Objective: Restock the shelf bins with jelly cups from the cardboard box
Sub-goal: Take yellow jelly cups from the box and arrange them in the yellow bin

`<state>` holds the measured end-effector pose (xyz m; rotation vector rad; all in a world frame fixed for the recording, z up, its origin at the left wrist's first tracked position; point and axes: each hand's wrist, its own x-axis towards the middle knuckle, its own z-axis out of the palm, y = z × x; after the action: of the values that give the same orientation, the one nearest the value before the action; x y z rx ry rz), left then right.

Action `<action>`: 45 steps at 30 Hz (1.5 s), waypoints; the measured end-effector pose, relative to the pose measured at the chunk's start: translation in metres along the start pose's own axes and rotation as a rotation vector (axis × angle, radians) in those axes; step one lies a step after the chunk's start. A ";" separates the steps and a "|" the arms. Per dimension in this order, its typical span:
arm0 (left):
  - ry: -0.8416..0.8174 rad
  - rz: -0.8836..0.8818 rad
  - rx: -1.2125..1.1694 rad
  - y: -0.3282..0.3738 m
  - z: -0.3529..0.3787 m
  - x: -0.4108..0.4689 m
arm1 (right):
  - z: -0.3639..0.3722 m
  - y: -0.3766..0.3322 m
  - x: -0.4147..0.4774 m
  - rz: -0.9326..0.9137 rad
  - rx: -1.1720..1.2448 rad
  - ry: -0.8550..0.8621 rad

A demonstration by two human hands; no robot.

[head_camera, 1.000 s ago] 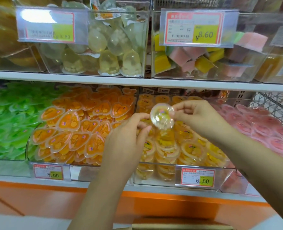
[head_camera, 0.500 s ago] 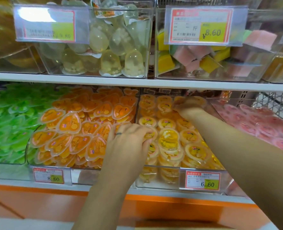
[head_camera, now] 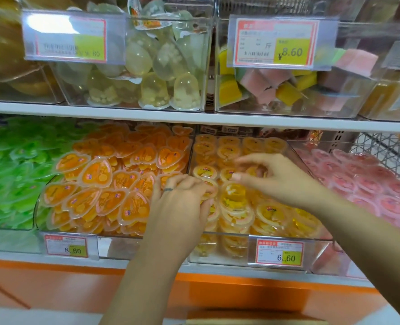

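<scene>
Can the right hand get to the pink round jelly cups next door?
Probably yes. The right hand hovers over the yellow round jelly cups, and the pink round jelly cups lie just beside them on its own side, uncovered, with nothing in between that looks likely to block it.

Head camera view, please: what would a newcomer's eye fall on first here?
The left hand and right hand reach over the round yellow jelly cups in the lower shelf's centre bin. Vivid orange heart-shaped cups and green cups fill the bins to its left, pink cups the right.
</scene>
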<state>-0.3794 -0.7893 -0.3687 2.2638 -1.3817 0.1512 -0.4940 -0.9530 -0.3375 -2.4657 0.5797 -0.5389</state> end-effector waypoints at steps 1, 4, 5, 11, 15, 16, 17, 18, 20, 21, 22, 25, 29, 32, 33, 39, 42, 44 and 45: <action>0.012 0.007 0.002 0.001 0.001 0.000 | 0.001 -0.004 -0.006 -0.020 -0.058 -0.068; 0.037 0.007 -0.002 0.005 0.001 0.000 | 0.010 -0.009 -0.010 -0.111 -0.261 -0.139; 0.049 0.005 -0.014 0.006 0.001 0.000 | 0.010 -0.009 -0.011 -0.105 -0.259 -0.120; 0.096 0.008 -0.432 0.013 -0.005 -0.001 | 0.000 -0.009 -0.019 0.214 0.756 -0.083; -0.016 -0.053 -0.771 0.026 -0.010 -0.002 | -0.001 -0.013 -0.027 0.357 1.048 -0.242; -0.022 -0.056 -0.804 0.028 -0.011 -0.002 | -0.001 -0.014 -0.029 0.371 1.047 -0.263; -0.018 -0.060 -0.829 0.030 -0.010 -0.002 | -0.001 -0.015 -0.030 0.378 1.031 -0.277; -0.016 -0.067 -0.847 0.030 -0.009 -0.002 | 0.000 -0.013 -0.030 0.385 1.005 -0.280; -0.035 -0.082 -0.851 0.029 -0.008 -0.001 | 0.000 -0.012 -0.031 0.364 0.900 -0.237; -0.049 -0.079 -0.833 0.028 -0.007 -0.001 | -0.001 -0.012 -0.032 0.324 0.793 -0.179; -0.062 -0.069 -0.798 0.026 -0.006 -0.001 | -0.004 -0.013 -0.033 0.265 0.644 -0.114; -0.081 -0.026 -0.698 0.025 -0.004 -0.001 | -0.011 -0.017 -0.039 0.038 0.234 -0.011; -0.044 -0.020 -0.667 0.025 -0.001 0.000 | -0.005 -0.016 -0.038 -0.040 0.055 0.014; 0.027 -0.028 -0.620 0.021 0.002 0.001 | -0.002 0.000 -0.026 0.103 0.210 0.044; 0.050 -0.015 -0.543 0.019 0.002 0.001 | -0.002 0.007 -0.018 0.161 0.254 0.119; 0.052 0.077 -0.064 0.020 0.006 -0.001 | -0.009 0.042 0.035 0.442 0.211 0.368; 0.055 0.066 -0.048 0.019 0.005 0.000 | -0.005 0.055 0.053 0.494 0.135 0.336; 0.058 0.061 -0.059 0.017 0.004 0.001 | -0.002 0.062 0.061 0.523 0.130 0.351; 0.056 0.060 -0.064 0.017 0.004 0.001 | -0.001 0.064 0.063 0.544 0.099 0.351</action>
<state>-0.3938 -0.7981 -0.3657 2.1506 -1.4063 0.1866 -0.4602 -1.0339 -0.3588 -2.0039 1.2775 -0.7495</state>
